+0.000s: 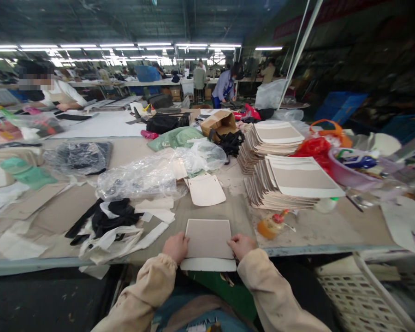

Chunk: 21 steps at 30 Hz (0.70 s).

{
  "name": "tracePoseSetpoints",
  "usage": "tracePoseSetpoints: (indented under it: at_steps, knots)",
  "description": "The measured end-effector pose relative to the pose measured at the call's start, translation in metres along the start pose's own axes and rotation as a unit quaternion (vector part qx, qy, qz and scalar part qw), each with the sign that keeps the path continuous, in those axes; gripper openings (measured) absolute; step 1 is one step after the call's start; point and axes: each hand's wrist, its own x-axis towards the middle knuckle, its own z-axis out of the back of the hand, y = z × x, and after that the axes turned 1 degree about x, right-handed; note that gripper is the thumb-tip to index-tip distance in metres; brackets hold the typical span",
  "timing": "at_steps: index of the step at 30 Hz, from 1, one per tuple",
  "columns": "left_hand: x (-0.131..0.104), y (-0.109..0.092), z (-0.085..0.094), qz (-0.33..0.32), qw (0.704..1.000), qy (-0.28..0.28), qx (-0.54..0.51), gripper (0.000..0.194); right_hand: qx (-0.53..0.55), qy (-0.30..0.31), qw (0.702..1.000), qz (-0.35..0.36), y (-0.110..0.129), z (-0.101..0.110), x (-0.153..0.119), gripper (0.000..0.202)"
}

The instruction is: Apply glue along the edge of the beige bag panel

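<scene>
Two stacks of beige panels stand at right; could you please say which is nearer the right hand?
The front stack, beside the orange bottle; the other stack sits farther back.

- Left hand (176, 247): lower centre of the frame, fingers curled in a pinch.
- Right hand (242, 246): level with it, just right of centre, thumb and fingers pinched.
- Forearms (276, 293): loosely sleeved in beige, angling inward from the bottom edge.

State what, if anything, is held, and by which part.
Flat, rectangular taupe panel with white edging, held at its side edges by left grip and right grip.
</scene>
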Motion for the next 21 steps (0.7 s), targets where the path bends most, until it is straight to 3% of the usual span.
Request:
tracePoseSetpoints:
  at_steps: [14, 21]
  knots:
    - [0.0011, -0.0001, 0.0010, -0.012, 1.000, -0.002, 0.007, 0.030, -0.005, -0.027, 0.999, -0.022, -0.0007, -0.0033, 0.0018, 0.015]
    - [0.0021, 0.0000, 0.0063, -0.011, 1.000, 0.003, 0.009, 0.031, -0.065, -0.029, 0.997, 0.009, 0.0017, 0.0006, 0.0067, 0.014]
